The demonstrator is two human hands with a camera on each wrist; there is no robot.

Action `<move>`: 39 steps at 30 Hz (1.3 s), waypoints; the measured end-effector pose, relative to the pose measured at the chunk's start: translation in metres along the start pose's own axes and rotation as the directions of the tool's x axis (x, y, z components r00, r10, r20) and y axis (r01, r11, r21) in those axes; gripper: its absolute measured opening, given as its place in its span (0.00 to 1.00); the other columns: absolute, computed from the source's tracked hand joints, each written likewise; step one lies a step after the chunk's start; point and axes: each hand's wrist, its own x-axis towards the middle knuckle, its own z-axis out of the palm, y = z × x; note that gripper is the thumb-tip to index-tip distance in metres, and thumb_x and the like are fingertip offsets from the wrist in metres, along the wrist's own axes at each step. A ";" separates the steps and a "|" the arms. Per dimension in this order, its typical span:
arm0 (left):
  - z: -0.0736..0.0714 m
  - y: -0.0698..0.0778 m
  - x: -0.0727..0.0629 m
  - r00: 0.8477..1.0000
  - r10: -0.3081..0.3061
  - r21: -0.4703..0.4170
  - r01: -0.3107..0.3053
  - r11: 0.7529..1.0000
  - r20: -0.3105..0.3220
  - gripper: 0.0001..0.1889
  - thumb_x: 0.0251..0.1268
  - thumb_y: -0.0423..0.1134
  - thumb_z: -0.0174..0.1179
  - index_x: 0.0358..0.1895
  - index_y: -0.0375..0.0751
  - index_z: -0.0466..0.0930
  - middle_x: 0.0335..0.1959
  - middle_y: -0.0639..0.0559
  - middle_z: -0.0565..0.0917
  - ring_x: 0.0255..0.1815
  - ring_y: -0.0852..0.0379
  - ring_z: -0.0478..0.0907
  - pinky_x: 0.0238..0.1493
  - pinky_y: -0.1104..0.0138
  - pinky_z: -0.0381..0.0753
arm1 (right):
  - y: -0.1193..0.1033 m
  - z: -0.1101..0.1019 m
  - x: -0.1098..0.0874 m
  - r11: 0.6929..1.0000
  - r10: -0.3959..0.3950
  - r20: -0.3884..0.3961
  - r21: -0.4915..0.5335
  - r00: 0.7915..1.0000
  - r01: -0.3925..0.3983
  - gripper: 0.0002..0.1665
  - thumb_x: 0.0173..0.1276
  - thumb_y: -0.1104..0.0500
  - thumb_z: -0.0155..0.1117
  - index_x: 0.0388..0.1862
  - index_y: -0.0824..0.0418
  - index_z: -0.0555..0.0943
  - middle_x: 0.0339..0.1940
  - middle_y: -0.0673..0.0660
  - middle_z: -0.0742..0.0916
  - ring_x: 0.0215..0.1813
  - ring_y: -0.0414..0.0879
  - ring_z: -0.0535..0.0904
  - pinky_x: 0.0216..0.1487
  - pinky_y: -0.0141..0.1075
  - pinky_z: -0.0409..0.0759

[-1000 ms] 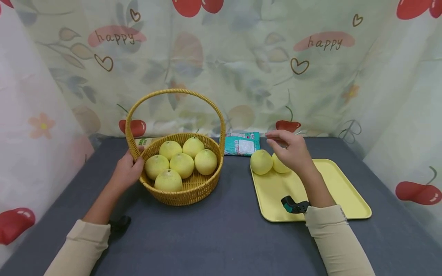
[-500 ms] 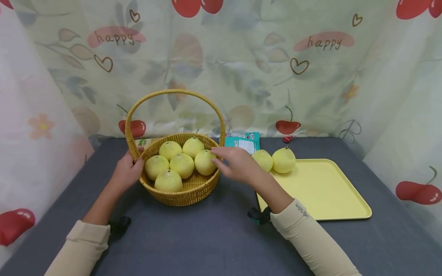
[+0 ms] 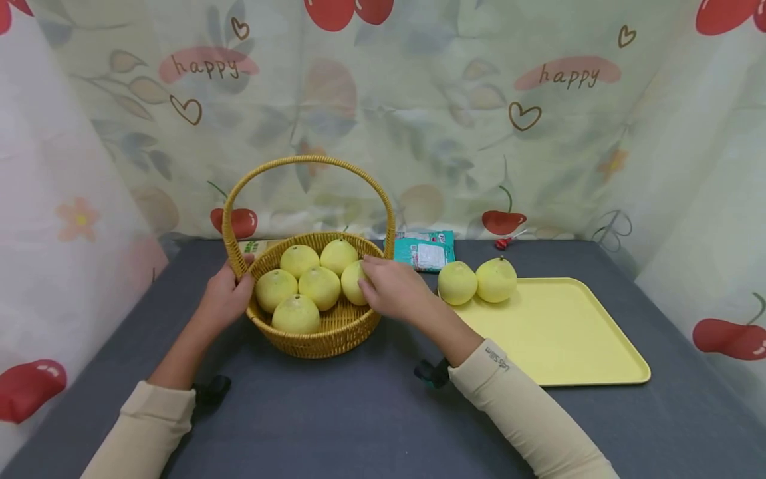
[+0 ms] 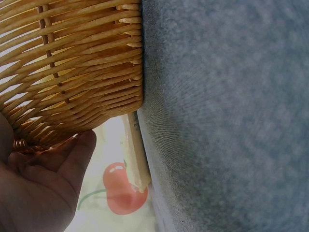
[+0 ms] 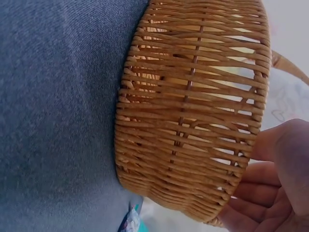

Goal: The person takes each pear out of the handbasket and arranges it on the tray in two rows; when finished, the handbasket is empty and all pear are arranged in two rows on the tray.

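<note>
The fingers of the left hand [image 3: 224,293] grip the rim of a woven basket [image 3: 317,342] beside the left foot of its arched handle. At the opposite side, the thumb and fingers of the right hand [image 3: 397,289] reach over the rim beside the rightmost fruit [image 3: 350,282]; whether they grasp the rim or the fruit, I cannot tell. The basket stands upright on the table [image 3: 311,412], with six pale yellow, round fruits [image 3: 319,289] in view inside it. A partly hidden packet [image 3: 260,245] shows behind its left side, and a teal packet [image 3: 427,254] lies behind its right. Further right, a pair of matching fruits [image 3: 457,283] sits at the far left corner of a yellow tray [image 3: 562,332]. Behind them is a red lollipop [image 3: 503,244], near a cherry-printed cloth [image 3: 419,133].
</note>
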 end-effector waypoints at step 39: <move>0.000 0.000 0.000 1.000 -0.005 -0.008 0.005 1.000 0.011 0.29 0.77 0.38 0.38 0.77 0.30 0.54 0.67 0.27 0.69 0.36 0.43 0.71 0.32 0.58 0.71 | -0.024 0.019 0.028 0.936 0.351 0.020 -0.035 0.936 -0.350 0.29 0.68 0.57 0.66 0.63 0.70 0.74 0.59 0.65 0.79 0.40 0.54 0.80 0.38 0.44 0.80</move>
